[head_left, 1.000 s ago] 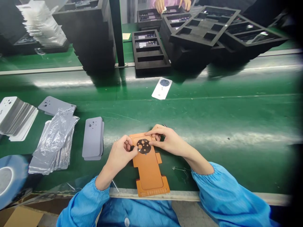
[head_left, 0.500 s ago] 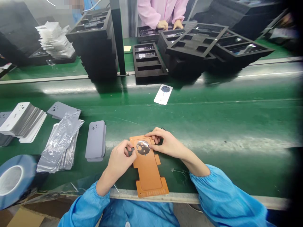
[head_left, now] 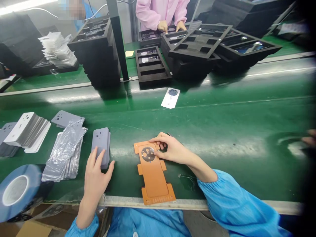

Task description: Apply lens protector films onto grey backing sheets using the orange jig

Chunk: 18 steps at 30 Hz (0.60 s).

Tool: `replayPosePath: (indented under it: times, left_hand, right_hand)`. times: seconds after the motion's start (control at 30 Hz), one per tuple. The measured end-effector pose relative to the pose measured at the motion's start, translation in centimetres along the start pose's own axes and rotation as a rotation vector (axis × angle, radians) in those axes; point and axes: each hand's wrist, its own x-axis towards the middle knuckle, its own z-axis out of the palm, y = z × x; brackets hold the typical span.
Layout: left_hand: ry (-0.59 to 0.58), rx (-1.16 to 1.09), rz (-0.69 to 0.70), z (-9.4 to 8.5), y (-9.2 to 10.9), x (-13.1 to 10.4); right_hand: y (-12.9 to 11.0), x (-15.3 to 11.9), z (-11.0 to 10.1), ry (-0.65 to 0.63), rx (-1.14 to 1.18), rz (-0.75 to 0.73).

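Note:
An orange phone-shaped jig (head_left: 155, 176) lies flat in front of me, with a round dark camera-ring piece (head_left: 148, 154) at its upper end. My right hand (head_left: 170, 148) rests at the jig's top right corner, fingers curled, thumb beside the ring piece. A thin dark tip pokes out behind its knuckles; what it belongs to is hidden. To the left, my left hand (head_left: 97, 172) is spread open, its fingertips over the lower part of a small stack of grey phone back sheets (head_left: 100, 138) with camera holes. Whether they touch the sheets I cannot tell.
Plastic-wrapped grey sheets (head_left: 64, 154), a fanned white stack (head_left: 28, 131) and a blue tape roll (head_left: 24, 174) lie left. A white phone-shaped card (head_left: 170, 102) lies ahead. Black trays (head_left: 153, 74) stand along the back, where a person in pink works. Fingers (head_left: 309, 138) show at the right edge.
My left hand has left the jig's left edge and moved left to the grey sheets, its fingers opening. My right hand stays at the jig. Another person's fingers have appeared at the right edge.

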Motion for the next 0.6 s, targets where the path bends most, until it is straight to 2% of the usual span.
replayPosePath:
  times: [0.13, 0.33, 0.43, 0.53, 0.6]
  left_hand:
    - [-0.036, 0.057, 0.036, 0.5, -1.2, -1.3]
    - [0.056, 0.007, 0.132, 0.1, -0.8, -2.2]
    - [0.149, -0.040, 0.174, -0.1, -0.6, -2.0]
    - [0.299, -0.082, 0.215, -0.4, -0.5, -1.9]
    - [0.377, -0.138, 0.169, -0.8, 0.1, -2.0]
  right_hand:
    - [-0.1, 0.0, -0.2, -0.018, 0.009, 0.015]
    - [-0.2, 0.0, -0.5, -0.059, 0.033, 0.054]
    - [0.0, 0.0, -0.7, -0.072, 0.073, 0.061]
    - [0.0, -0.1, -1.0, -0.084, 0.102, 0.080]
    - [-0.3, 0.0, -1.0, -0.045, 0.119, 0.119]
